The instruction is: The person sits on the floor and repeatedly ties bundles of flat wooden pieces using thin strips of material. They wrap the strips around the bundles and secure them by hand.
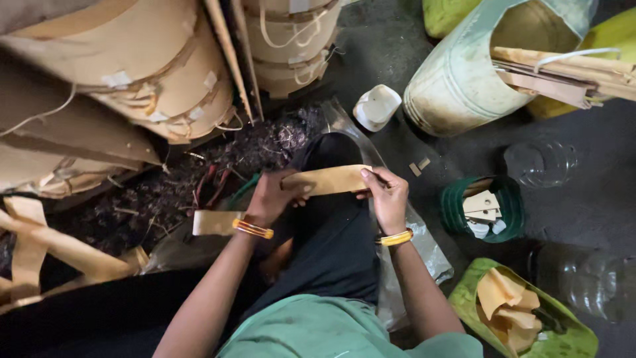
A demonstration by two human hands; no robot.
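Strip of tan veneer-like sheet is held level above the lap, over black cloth, between both hands. The left hand is closed on its left end, thumb on top, fingers curled beneath. The right hand is pinched on the right end, fingers over the upper edge. A yellow-and-orange bangle is worn on the left wrist, a yellow bangle on the right.

A second tan piece is seen just below and left of the left wrist, partly hidden by it. Clear plastic sheeting is spread beside the right forearm. Near the right hand, a small green ribbed tub is filled with cut scraps. A large pale bucket is loaded with long strips. Bundled rolls of tan sheet are stacked at upper left, with dark litter below them.
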